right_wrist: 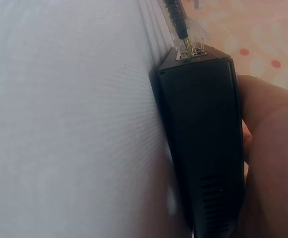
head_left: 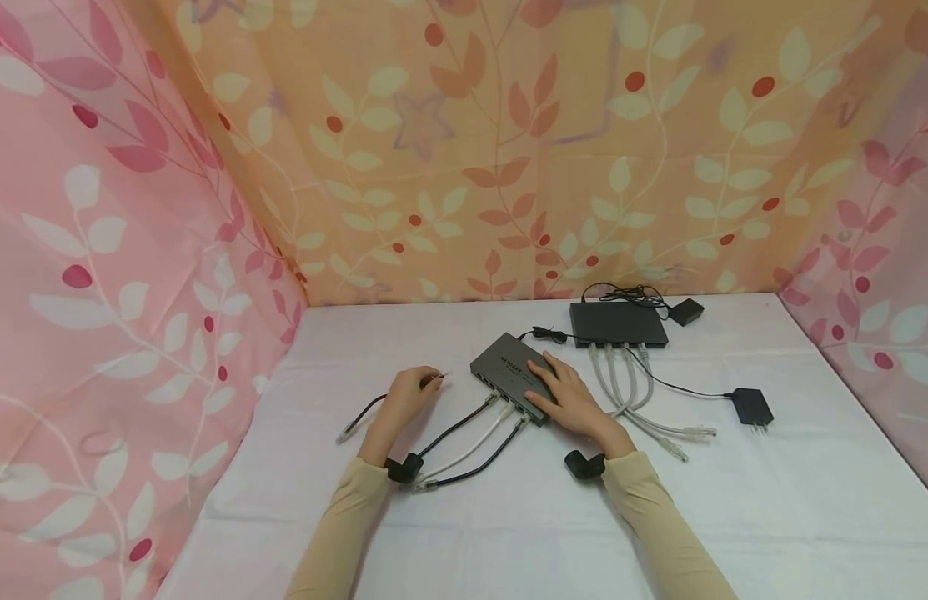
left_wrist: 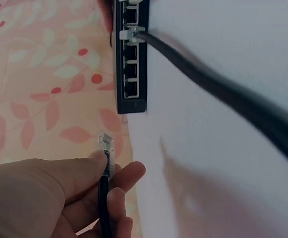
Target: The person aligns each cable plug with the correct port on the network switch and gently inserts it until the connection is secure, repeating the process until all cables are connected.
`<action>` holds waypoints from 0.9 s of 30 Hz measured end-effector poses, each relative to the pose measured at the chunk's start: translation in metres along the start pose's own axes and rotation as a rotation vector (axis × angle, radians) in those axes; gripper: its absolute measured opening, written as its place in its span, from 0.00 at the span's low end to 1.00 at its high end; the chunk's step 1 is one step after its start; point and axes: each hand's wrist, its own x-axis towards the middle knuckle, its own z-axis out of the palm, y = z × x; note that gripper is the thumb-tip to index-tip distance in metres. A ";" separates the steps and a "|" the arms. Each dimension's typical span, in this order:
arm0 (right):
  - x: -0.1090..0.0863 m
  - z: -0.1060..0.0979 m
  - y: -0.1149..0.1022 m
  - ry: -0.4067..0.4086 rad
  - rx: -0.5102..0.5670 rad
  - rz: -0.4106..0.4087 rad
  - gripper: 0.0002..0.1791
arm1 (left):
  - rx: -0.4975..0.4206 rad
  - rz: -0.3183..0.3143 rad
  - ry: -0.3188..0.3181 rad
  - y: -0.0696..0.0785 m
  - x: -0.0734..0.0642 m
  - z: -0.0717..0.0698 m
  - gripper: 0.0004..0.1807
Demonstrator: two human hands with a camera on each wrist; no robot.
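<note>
A dark grey NETGEAR network switch (head_left: pixel 501 357) lies tilted on the white table. Two black network cables (head_left: pixel 456 428) and a white one (head_left: pixel 474 450) run from its near side. My right hand (head_left: pixel 578 402) rests on its right part with fingers spread; in the right wrist view the hand lies along the top of the casing (right_wrist: pixel 198 119). Just left of the switch, my left hand (head_left: pixel 407 398) pinches a loose black network cable (left_wrist: pixel 104 198) right behind its clear plug (left_wrist: pixel 106 141). That plug is apart from the ports, and several ports (left_wrist: pixel 131 69) stand free beside it.
Behind and to the right sits a second black switch (head_left: pixel 617 323) with several grey cables (head_left: pixel 615 383) in its front. A power adapter (head_left: pixel 752 407) lies right of them, another small adapter (head_left: pixel 686 312) at the back. Patterned curtains (head_left: pixel 433 208) enclose the table.
</note>
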 end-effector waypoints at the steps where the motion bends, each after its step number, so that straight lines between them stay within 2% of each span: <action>1: 0.000 0.000 0.000 0.000 0.000 0.002 0.35 | 0.012 -0.001 0.000 0.001 0.000 0.002 0.13; 8: 0.000 0.000 0.000 -0.001 -0.004 -0.002 0.34 | 0.011 0.015 0.018 0.011 0.002 0.013 0.08; 19: 0.000 0.001 -0.001 0.003 -0.009 -0.001 0.35 | -0.024 -0.014 -0.054 0.021 0.001 0.029 0.05; 27: 0.001 0.002 0.001 0.000 -0.015 0.007 0.35 | -0.011 0.001 -0.043 0.025 0.002 0.038 0.06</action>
